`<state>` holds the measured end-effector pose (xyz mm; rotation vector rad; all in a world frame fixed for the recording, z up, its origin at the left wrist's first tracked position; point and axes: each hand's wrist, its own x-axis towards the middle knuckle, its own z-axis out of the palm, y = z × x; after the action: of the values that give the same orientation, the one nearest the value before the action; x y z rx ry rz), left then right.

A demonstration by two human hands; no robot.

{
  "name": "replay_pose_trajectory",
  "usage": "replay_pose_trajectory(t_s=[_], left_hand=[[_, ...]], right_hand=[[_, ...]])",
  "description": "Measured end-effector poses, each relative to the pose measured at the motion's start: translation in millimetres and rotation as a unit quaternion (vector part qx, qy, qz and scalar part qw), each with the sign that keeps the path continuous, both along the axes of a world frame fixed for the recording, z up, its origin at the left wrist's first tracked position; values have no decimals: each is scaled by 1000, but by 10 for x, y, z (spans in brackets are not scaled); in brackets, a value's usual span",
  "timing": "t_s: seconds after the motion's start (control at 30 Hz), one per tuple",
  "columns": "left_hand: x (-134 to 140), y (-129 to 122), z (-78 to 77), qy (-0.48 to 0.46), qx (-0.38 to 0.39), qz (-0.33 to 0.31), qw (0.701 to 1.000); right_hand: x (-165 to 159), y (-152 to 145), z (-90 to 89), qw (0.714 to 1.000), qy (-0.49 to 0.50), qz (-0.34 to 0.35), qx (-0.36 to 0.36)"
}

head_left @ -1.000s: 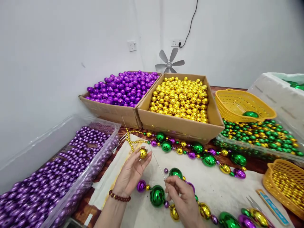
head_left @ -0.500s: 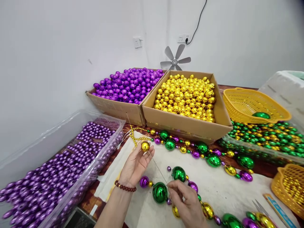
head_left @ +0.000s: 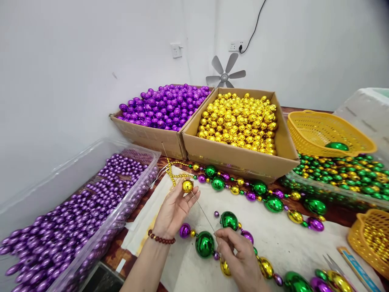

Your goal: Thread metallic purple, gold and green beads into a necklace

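My left hand (head_left: 174,209), palm up with a beaded bracelet (head_left: 161,237) at the wrist, pinches a shiny gold bead (head_left: 187,186) between thumb and fingers. Closed on a long thin needle (head_left: 204,211), my right hand (head_left: 237,251) sits lower and to the right. The needle slants up from its fingertips toward the gold bead; whether its tip is inside the bead I cannot tell. Around the right hand lies a strand of green, purple and gold beads, with a large green bead (head_left: 204,244) just left of the fingers. A small purple bead (head_left: 216,213) is above them.
Cardboard boxes of purple beads (head_left: 165,106) and gold beads (head_left: 237,119) stand at the back. A clear bin (head_left: 100,148) of purple beads is on the left. A finished-looking garland (head_left: 218,183) crosses the cloth. Yellow baskets (head_left: 331,121), scissors (head_left: 332,263) and a box cutter (head_left: 357,267) lie right.
Both hands keep nearly the same pose and grip. The view has shifted slightly; the gold bead stays in the left fingers and the needle in the right.
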<state>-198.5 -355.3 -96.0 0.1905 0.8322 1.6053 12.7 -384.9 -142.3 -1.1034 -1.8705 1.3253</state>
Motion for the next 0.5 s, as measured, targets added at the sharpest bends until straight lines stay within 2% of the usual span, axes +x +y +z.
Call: replay_pose_trajectory(t_s=[0.3, 0.5], left_hand=[[174, -130, 134, 40, 37, -31, 998], [440, -297, 61, 46, 17, -84, 995]], right_hand=[[-142, 71, -68, 998, 47, -28, -34], [-272, 123, -52, 994, 91, -50, -44]])
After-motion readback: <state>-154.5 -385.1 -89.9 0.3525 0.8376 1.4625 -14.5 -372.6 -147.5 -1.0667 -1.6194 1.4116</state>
